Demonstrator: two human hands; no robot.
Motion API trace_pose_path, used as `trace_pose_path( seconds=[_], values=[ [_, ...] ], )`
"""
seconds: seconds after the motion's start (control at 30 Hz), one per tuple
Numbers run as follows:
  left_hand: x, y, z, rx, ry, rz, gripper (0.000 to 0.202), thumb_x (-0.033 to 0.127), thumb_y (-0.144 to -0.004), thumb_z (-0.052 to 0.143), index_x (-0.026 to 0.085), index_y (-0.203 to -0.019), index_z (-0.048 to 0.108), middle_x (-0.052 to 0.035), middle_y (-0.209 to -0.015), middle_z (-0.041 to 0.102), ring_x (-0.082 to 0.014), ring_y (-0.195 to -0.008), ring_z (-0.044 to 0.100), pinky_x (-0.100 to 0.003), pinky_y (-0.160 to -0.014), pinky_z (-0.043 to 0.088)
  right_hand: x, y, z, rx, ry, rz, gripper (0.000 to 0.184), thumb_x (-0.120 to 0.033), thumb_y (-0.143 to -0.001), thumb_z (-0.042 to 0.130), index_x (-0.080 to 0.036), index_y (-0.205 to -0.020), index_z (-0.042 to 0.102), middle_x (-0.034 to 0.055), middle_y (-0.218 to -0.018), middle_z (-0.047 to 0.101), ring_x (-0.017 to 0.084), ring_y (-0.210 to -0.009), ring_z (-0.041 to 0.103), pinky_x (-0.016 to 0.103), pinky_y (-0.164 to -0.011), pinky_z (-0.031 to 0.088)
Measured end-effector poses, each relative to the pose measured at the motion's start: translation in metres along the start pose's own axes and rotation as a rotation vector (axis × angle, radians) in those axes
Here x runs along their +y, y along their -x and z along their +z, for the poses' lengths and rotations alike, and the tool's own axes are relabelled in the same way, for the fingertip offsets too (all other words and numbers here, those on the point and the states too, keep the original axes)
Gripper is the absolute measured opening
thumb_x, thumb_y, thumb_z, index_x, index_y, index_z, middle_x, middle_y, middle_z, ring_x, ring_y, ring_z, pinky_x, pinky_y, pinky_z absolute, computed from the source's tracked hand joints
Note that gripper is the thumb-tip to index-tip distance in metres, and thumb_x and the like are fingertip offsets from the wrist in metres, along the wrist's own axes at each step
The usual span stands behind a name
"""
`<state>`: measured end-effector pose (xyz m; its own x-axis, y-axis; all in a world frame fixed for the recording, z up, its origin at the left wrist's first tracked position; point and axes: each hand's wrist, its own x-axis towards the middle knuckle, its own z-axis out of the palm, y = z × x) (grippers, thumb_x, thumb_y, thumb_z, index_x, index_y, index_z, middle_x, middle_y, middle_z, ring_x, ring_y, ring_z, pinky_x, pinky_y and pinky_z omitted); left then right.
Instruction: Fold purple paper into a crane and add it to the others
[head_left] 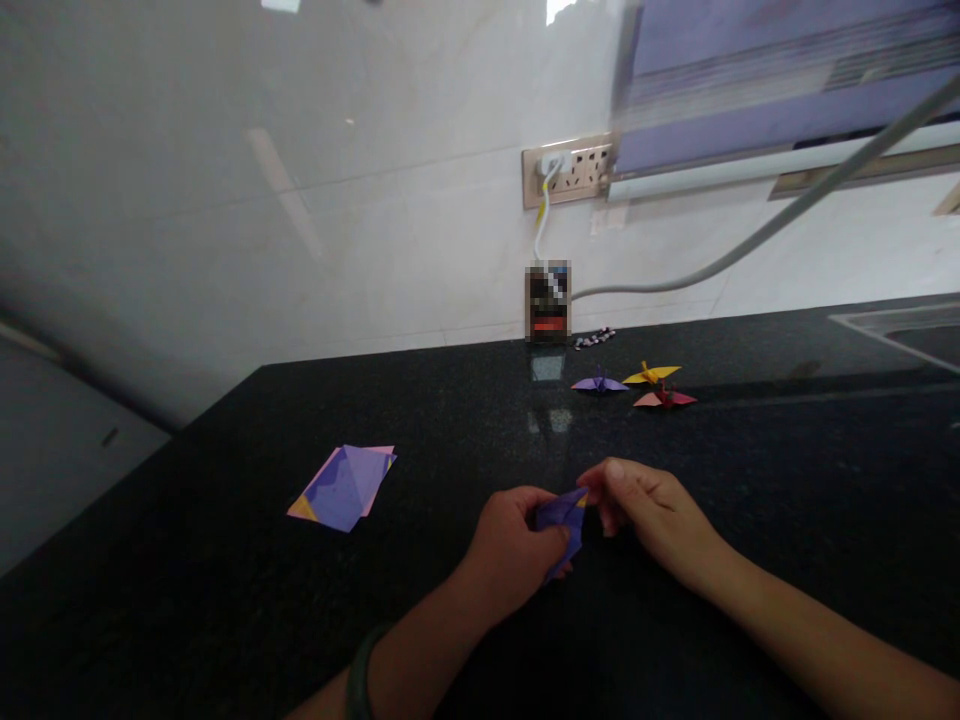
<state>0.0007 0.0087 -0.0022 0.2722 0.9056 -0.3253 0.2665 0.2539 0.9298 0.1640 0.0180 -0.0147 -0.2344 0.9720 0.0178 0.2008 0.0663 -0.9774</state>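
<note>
My left hand (512, 548) and my right hand (651, 515) meet over a black stone counter (225, 600), both pinched on a small folded purple paper piece (561, 520) with a yellow edge. The left fingers wrap its lower part, and the right fingertips grip its upper right corner. A dark bangle (361, 672) sits on my left wrist.
A stack of purple, pink and yellow paper sheets (343, 487) lies to the left. Three folded paper cranes stand further back: purple (599, 383), yellow (652, 374) and red (664, 398). A phone (548, 301) leans on the wall, cabled to a socket strip (568, 170). A hose (750, 240) crosses the wall.
</note>
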Motion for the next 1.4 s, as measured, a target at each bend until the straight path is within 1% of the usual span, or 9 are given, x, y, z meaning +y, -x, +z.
trace_pose_path(
  seconds=[0.13,0.27,0.47,0.7,0.83,1.0,1.17,1.27,1.4],
  values=[
    [-0.001,0.0,0.0,-0.009,0.003,0.01,0.025,0.026,-0.068,0.056,0.012,-0.088,0.059,-0.0035,-0.061,0.059,-0.0125,-0.049,0.056,-0.024,-0.047,0.046,0.002,0.002,0.005,-0.029,0.041,-0.032,0.017,-0.033,-0.07,0.06,-0.017,-0.072,0.055,-0.0029,-0.059,0.048,0.01,-0.052,0.044,0.021,-0.048,0.035],
    [-0.003,0.0,0.001,-0.002,0.009,0.069,0.026,0.02,-0.066,0.057,0.012,-0.091,0.059,-0.0053,-0.071,0.061,-0.0132,-0.058,0.057,-0.024,-0.052,0.047,-0.002,0.004,0.007,-0.013,0.103,-0.061,0.018,-0.03,-0.075,0.054,-0.017,-0.062,0.053,-0.0028,-0.058,0.047,0.01,-0.053,0.043,0.021,-0.049,0.034],
    [-0.005,-0.004,-0.002,0.188,0.126,0.195,0.056,0.01,-0.063,0.058,0.018,-0.116,0.042,-0.0096,-0.105,0.054,-0.016,-0.076,0.058,-0.025,-0.059,0.048,-0.002,0.002,0.003,0.093,0.107,0.043,0.026,-0.035,-0.078,0.047,-0.019,-0.058,0.047,-0.004,-0.05,0.044,0.01,-0.047,0.042,0.021,-0.045,0.032],
    [-0.004,-0.009,-0.009,0.302,0.142,0.273,0.034,0.016,-0.07,0.055,0.014,-0.103,0.05,-0.005,-0.08,0.062,-0.015,-0.073,0.058,-0.028,-0.068,0.046,0.0,0.005,0.011,-0.126,0.043,0.149,0.018,-0.026,-0.076,0.047,-0.017,-0.061,0.048,-0.0061,-0.048,0.041,0.007,-0.041,0.037,0.019,-0.04,0.027],
    [-0.004,-0.008,-0.007,0.235,0.072,0.273,0.021,0.017,-0.069,0.056,0.013,-0.09,0.059,-0.0066,-0.082,0.063,-0.0165,-0.077,0.058,-0.028,-0.071,0.045,-0.005,0.008,0.016,-0.176,-0.085,0.19,0.017,-0.028,-0.076,0.048,-0.016,-0.064,0.05,-0.0054,-0.053,0.044,0.005,-0.04,0.038,0.018,-0.04,0.029],
    [-0.004,-0.006,-0.004,0.19,0.175,0.246,0.019,0.02,-0.073,0.052,0.014,-0.091,0.056,-0.0056,-0.085,0.063,-0.016,-0.076,0.059,-0.026,-0.065,0.048,-0.006,0.01,0.017,-0.23,-0.149,0.185,0.024,-0.037,-0.075,0.051,-0.015,-0.065,0.05,-0.0049,-0.055,0.044,0.006,-0.042,0.039,0.018,-0.041,0.031],
    [0.001,-0.006,-0.006,0.16,0.247,0.169,0.02,0.02,-0.074,0.051,0.014,-0.093,0.053,-0.0048,-0.082,0.063,-0.0139,-0.067,0.059,-0.024,-0.055,0.048,-0.007,0.008,0.011,-0.03,-0.072,0.095,0.039,-0.047,-0.08,0.04,-0.016,-0.059,0.047,-0.0039,-0.05,0.043,0.007,-0.043,0.041,0.02,-0.042,0.033],
    [0.001,-0.006,-0.005,0.159,0.224,0.186,0.02,0.016,-0.071,0.053,0.014,-0.091,0.056,-0.0044,-0.079,0.064,-0.015,-0.069,0.06,-0.025,-0.06,0.048,-0.005,0.005,0.01,0.069,-0.05,0.093,0.027,-0.042,-0.076,0.05,-0.017,-0.065,0.047,-0.0051,-0.051,0.044,0.007,-0.044,0.041,0.019,-0.041,0.033],
    [-0.001,-0.004,-0.003,0.121,0.143,0.285,0.014,0.013,-0.069,0.054,0.014,-0.081,0.062,-0.0039,-0.075,0.064,-0.0155,-0.07,0.059,-0.026,-0.065,0.047,0.0,0.004,0.014,0.073,-0.071,0.109,0.016,-0.031,-0.07,0.057,-0.018,-0.073,0.049,-0.0049,-0.055,0.048,0.008,-0.046,0.045,0.019,-0.042,0.036]
  ],
)
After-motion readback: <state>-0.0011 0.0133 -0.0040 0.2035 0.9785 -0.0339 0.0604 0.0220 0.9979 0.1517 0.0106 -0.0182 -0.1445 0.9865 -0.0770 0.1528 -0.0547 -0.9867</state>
